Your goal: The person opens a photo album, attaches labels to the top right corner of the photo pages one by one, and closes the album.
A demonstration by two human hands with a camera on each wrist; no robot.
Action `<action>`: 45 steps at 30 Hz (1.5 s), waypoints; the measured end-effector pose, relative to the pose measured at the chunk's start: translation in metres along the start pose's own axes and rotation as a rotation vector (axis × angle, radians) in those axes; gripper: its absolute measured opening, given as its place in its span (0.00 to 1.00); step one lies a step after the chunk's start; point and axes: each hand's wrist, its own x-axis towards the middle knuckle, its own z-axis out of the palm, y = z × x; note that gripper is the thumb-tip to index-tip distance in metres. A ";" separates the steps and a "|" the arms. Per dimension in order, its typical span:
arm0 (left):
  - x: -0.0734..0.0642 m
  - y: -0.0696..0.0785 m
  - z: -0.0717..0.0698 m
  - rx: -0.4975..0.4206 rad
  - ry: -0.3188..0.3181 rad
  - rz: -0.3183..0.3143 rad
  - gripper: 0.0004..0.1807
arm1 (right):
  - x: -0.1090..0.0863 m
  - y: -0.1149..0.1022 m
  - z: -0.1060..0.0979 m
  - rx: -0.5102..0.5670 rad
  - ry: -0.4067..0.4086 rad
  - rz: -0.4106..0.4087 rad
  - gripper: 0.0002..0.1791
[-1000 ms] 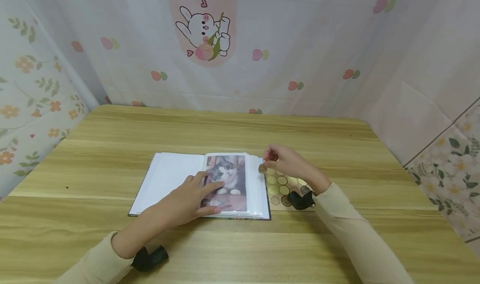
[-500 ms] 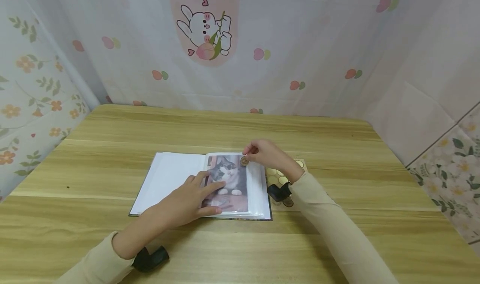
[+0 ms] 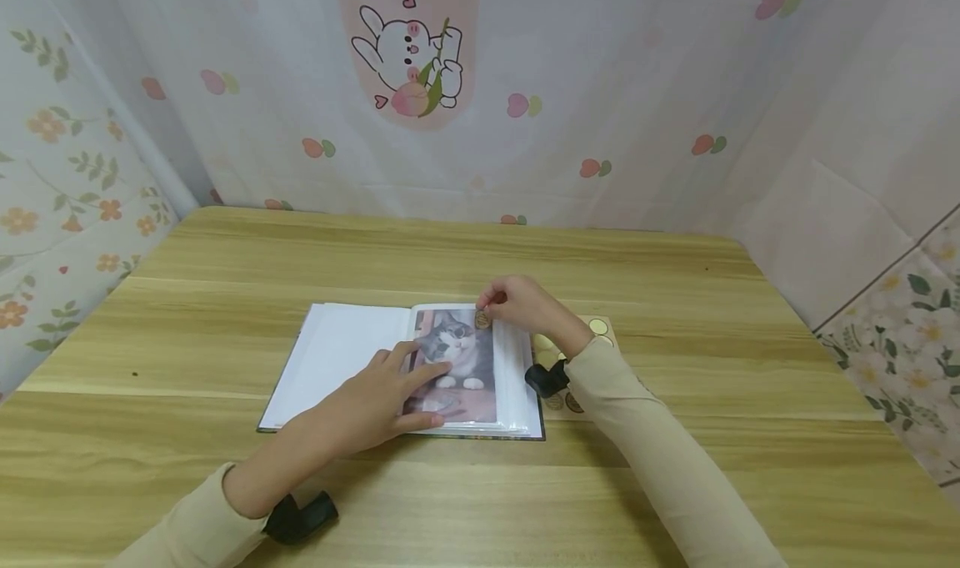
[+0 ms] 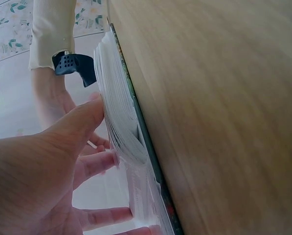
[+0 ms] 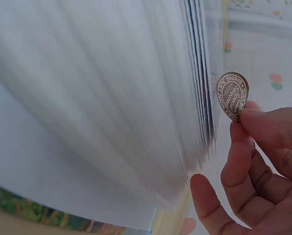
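An open photo album (image 3: 337, 351) lies on the table, with a cat photo (image 3: 467, 359) in the sleeve of its right-hand page. My left hand (image 3: 382, 397) rests on that page with its fingers spread over the photo's left part; in the left wrist view the thumb lies along the edge of the stacked pages (image 4: 119, 98). Between thumb and forefinger my right hand (image 3: 525, 305) pinches a round brown sticker (image 5: 233, 95) with printed lettering. The sticker overlaps the photo's upper right corner in the head view, and in the right wrist view it stands close beside the page edges.
A sheet of round gold and brown stickers (image 3: 598, 328) lies right of the album, partly hidden under my right forearm. Black wrist mounts (image 3: 300, 518) sit on both cuffs. Behind the wooden table (image 3: 360, 255) hangs a printed curtain (image 3: 622, 92).
My right hand has carried the sticker leftward from beside the sticker sheet to the photo's upper right corner, slowing in the last half second. The left hand has stayed on the page.
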 end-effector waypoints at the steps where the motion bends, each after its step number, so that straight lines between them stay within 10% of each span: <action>1: 0.000 0.000 0.000 0.000 0.001 0.001 0.32 | 0.001 0.000 0.001 -0.006 0.000 0.006 0.05; 45: 0.001 -0.001 0.001 0.002 0.003 0.004 0.32 | 0.012 -0.002 0.003 -0.137 -0.053 0.044 0.06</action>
